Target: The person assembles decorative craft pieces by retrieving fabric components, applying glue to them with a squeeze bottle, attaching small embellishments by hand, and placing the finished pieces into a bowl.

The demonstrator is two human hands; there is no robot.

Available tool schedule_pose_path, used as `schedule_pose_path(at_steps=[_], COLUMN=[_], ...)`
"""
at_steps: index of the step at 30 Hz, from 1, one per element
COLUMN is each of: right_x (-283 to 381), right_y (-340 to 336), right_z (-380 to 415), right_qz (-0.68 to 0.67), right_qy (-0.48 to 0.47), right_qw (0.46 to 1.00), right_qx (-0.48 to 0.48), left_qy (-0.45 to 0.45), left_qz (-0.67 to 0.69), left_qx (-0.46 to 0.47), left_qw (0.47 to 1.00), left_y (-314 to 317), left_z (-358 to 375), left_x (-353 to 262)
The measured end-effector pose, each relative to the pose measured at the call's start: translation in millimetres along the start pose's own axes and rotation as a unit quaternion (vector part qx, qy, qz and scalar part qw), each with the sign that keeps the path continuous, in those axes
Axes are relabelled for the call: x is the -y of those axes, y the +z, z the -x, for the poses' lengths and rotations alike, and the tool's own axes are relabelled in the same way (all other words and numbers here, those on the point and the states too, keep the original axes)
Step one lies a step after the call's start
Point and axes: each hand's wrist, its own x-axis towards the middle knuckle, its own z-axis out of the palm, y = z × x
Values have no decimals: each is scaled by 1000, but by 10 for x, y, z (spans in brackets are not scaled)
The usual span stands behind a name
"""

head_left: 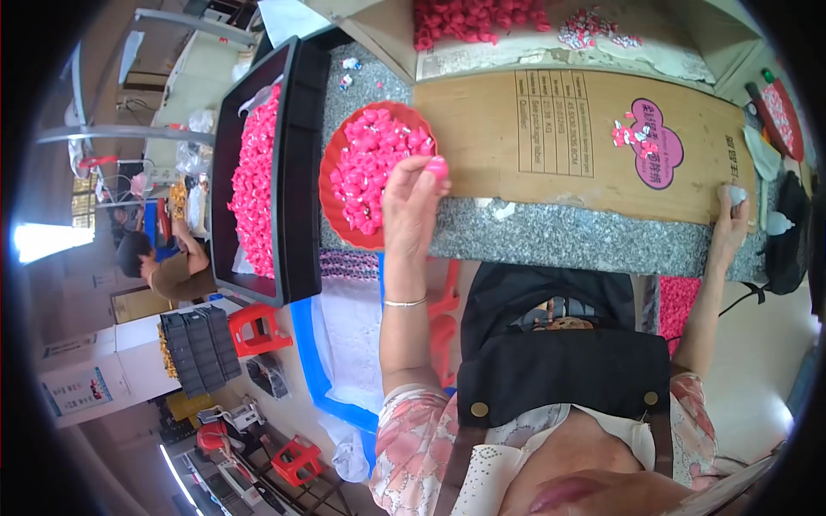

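Observation:
My left hand point(411, 202) is raised over the right rim of a red bowl point(328, 185) heaped with small pink pieces point(374, 163). Its fingertips pinch one pink piece point(437, 166). A thin bracelet sits on that wrist. My right hand point(728, 228) rests far to the right at the near edge of a brown cardboard sheet point(551, 142), its fingers closed on a small white object point(738, 196). A few pink and white bits point(632, 138) lie on the cardboard by a purple printed label.
Left of the bowl, a long black tray point(297, 172) holds many pink pieces. All stand on a speckled granite table point(559, 236). An open carton of red pieces point(473, 21) stands behind. Another person point(163, 267) sits at the far left, with red stools point(258, 327) below.

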Motion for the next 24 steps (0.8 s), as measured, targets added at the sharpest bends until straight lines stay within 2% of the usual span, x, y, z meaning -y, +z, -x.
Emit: schedule_pose_path(at_steps=[2, 3, 4, 6, 8, 10, 12, 14, 17, 20, 21, 24], right_x=[-20, 156, 163, 119, 79, 80, 143, 116, 159, 164, 174, 279], right_y=[-37, 47, 50, 56, 64, 58, 82, 59, 59, 38, 48, 116], right_z=[6, 76, 85, 106, 89, 99, 110, 130, 176, 184, 179, 275], right_qz=[4, -46, -61, -87, -79, -73, -75, -75, -64, -38, -31, -8], right_qy=[-22, -23, -26, -31, -25, -16, -10, -11, -7, -11, -15, -52], right_qw=[999, 996, 995, 992, 994, 994, 994, 995, 996, 995, 995, 993], right_qx=[-22, -67, -72, -81, -77, -73, -74, -65, -69, -89, -92, -108], left_qy=[56, 176, 291, 366, 390, 370, 179, 238, 271, 308, 321, 326], left_qz=[-186, -372, -535, -735, -675, -585, -493, -605, -727, -764, -751, -589], left_qx=[-59, -66, -72, -181, -152, -52, 63, 83, 65, 41, 25, 65], left_qw=[979, 909, 790, 542, 608, 720, 849, 756, 628, 566, 576, 737], left_y=[-142, -324, -393, -241, 77, 407, 571, 728, 783, 816, 884, 1000], left_z=[-68, -165, -267, -374, -609, -965, -1506, -1953, -2356, -2504, -2446, -2114], left_x=[-193, -278, -389, -589, -643, -513, -153, 252, 679, 720, 647, 455])
